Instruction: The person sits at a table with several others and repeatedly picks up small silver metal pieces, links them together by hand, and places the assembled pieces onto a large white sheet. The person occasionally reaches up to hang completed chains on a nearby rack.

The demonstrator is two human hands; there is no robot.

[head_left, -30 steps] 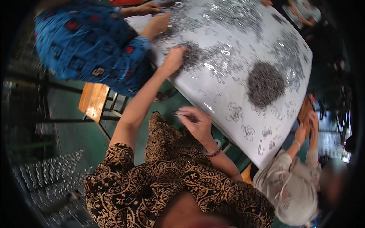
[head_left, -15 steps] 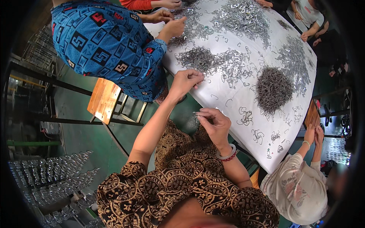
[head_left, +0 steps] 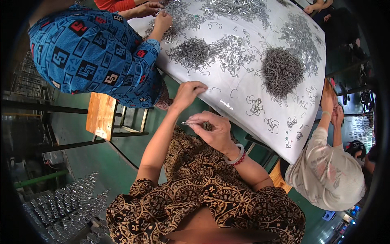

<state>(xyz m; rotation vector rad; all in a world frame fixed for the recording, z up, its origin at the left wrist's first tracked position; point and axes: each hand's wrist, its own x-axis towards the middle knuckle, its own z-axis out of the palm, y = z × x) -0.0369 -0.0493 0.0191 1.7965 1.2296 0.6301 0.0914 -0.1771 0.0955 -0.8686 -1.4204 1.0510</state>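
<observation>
At the near edge of the white-covered table (head_left: 280, 140), my left hand (head_left: 189, 94) has its fingers pressed together, beside a loose bent-wire hook (head_left: 216, 89). What those fingers hold, if anything, is hidden. Closer to my body, off the table edge, my right hand (head_left: 212, 127) pinches a small shiny metal piece (head_left: 187, 123) between thumb and fingers. It looks like a bent hook, but its full shape is too small to make out.
Dark wire hooks form a large heap (head_left: 283, 70) and a smaller pile (head_left: 190, 53). A person in a blue patterned top (head_left: 95, 57) stands at left by a wooden stool (head_left: 100, 116). Another in a pale top (head_left: 327, 173) sits at right. Hooks hang on racks (head_left: 67, 203) lower left.
My right hand has shifted left, nearer my left wrist, keeping the small metal piece pinched. My left hand stays by the table edge. The whole view has shifted, so the table appears farther up and left.
</observation>
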